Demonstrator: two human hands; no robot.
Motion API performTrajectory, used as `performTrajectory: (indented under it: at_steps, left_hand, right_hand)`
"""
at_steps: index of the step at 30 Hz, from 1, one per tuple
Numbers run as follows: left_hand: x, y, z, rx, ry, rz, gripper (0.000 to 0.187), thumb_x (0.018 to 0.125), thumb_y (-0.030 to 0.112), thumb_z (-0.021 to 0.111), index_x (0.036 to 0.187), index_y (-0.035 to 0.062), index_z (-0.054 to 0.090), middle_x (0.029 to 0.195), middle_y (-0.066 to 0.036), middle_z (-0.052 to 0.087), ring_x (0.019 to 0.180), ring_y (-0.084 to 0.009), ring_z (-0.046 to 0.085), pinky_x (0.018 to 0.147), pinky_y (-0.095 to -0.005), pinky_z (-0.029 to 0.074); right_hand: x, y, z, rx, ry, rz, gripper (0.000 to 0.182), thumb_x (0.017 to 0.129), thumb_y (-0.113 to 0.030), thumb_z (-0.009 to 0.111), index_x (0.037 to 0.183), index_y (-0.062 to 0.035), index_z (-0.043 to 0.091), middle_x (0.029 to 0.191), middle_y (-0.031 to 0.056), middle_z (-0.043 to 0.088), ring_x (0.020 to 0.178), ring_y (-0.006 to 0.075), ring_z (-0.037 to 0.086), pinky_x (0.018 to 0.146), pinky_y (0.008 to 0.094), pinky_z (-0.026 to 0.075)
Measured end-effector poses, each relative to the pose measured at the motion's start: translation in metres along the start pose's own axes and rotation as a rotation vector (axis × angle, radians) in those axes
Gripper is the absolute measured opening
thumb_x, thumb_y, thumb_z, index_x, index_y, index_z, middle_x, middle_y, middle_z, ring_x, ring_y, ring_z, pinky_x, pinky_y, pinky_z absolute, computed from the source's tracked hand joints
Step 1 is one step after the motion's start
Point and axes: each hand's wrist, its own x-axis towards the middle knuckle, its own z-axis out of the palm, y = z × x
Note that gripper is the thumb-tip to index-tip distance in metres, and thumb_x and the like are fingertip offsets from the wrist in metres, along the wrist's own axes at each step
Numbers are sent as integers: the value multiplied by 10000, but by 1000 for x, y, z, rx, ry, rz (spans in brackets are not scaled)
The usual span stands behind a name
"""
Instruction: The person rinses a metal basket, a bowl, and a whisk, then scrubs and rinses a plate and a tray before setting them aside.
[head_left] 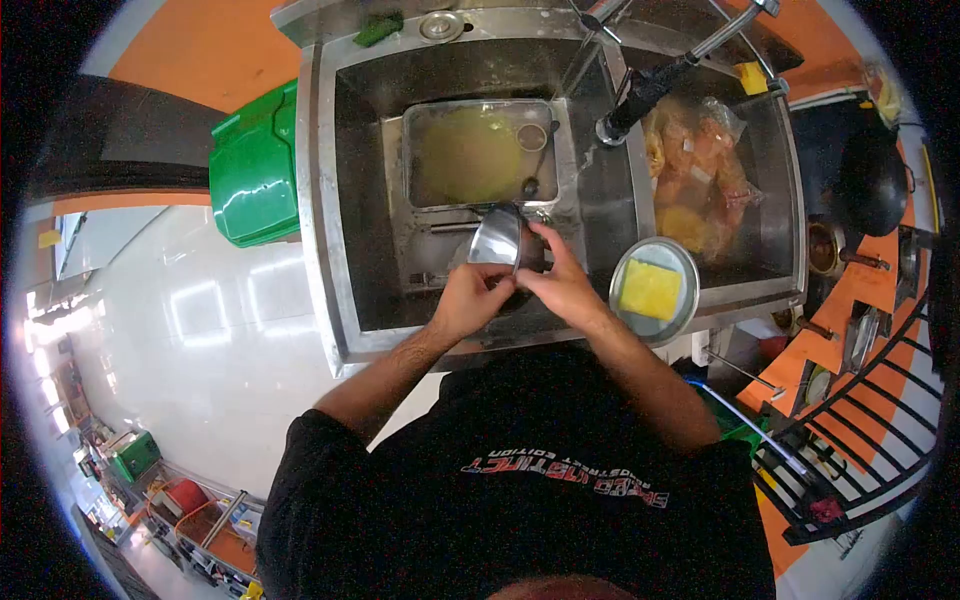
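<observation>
Over the front of the left sink basin, my left hand and my right hand hold a shiny metal bowl between them. My left fingers pinch its near rim, and my right fingers wrap its right side. Just beyond the bowl, a rectangular tray of cloudy yellowish water sits in the basin, with a ladle in it. To the right of my right hand, a yellow sponge lies on a round metal lid or plate.
Plastic bags of food lie in the right basin. A black-handled faucet stands at the divider. A green bin is left of the sink. A green scouring pad and drain strainer rest on the back ledge; a black rack is at right.
</observation>
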Motion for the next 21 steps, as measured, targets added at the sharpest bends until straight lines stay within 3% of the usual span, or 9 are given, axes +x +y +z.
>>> performTrajectory:
  at_steps: [1, 5, 7, 11, 13, 17, 19, 21]
  left_hand:
    - [-2, 5, -3, -7, 5, -17, 245, 816, 174, 639, 994, 25, 716, 617, -112, 637, 508, -96, 529, 514, -311, 444]
    - [1, 1, -5, 107, -18, 110, 276, 847, 167, 609, 1033, -21, 687, 653, -147, 650, 557, -85, 538, 535, -320, 460]
    - [-2, 6, -5, 173, 31, 119, 282, 840, 181, 619, 1030, -16, 689, 622, -157, 623, 536, -88, 530, 515, -332, 449]
    - [-5, 16, -3, 148, 53, 65, 225, 818, 164, 637, 981, 24, 704, 625, -163, 623, 511, -139, 554, 527, -334, 455]
    - [-5, 14, -1, 116, 47, 75, 230, 817, 162, 637, 987, 25, 707, 633, -165, 630, 511, -136, 560, 529, -327, 460]
    - [-4, 17, -5, 97, 47, 91, 237, 817, 162, 640, 994, 22, 709, 650, -172, 639, 515, -131, 563, 531, -328, 465]
    - [-3, 12, -4, 127, 53, 75, 251, 813, 167, 650, 1006, 17, 707, 679, -168, 658, 527, -135, 575, 541, -329, 471]
    - [-3, 9, -4, 118, 53, 85, 257, 809, 169, 656, 1010, 16, 706, 689, -165, 665, 534, -142, 586, 549, -330, 477]
  right_hand:
    - [-1, -3, -1, 95, -44, 45, 771, 725, -189, 733, 1398, -64, 378, 1350, 232, 445, 1252, 333, 450, 1025, 391, 389]
    - [2, 11, 0, 40, -36, -34, 758, 733, -183, 731, 1399, -67, 388, 1351, 225, 444, 1252, 319, 450, 1021, 383, 391]
    - [2, 15, 1, -121, -12, -95, 734, 790, -114, 668, 1442, -112, 332, 1365, 173, 429, 1114, 238, 536, 898, 323, 460]
    - [2, 4, 8, -3, 14, 48, 745, 779, -132, 653, 1439, -99, 310, 1350, 179, 434, 1146, 253, 514, 924, 340, 446]
    - [0, -9, 10, 63, 53, 157, 800, 735, -218, 704, 1419, -65, 319, 1355, 228, 440, 1229, 328, 475, 1018, 385, 394]
    - [4, -8, 10, 65, 31, 92, 793, 733, -212, 703, 1404, -42, 318, 1314, 230, 476, 1195, 317, 502, 1001, 386, 406]
    - [1, -7, 9, -20, 15, -36, 797, 728, -206, 709, 1397, -29, 313, 1274, 229, 505, 1174, 306, 515, 993, 379, 409]
    - [-4, -19, 9, 7, 12, -5, 805, 725, -202, 712, 1399, -28, 309, 1271, 227, 506, 1169, 305, 518, 993, 378, 409]
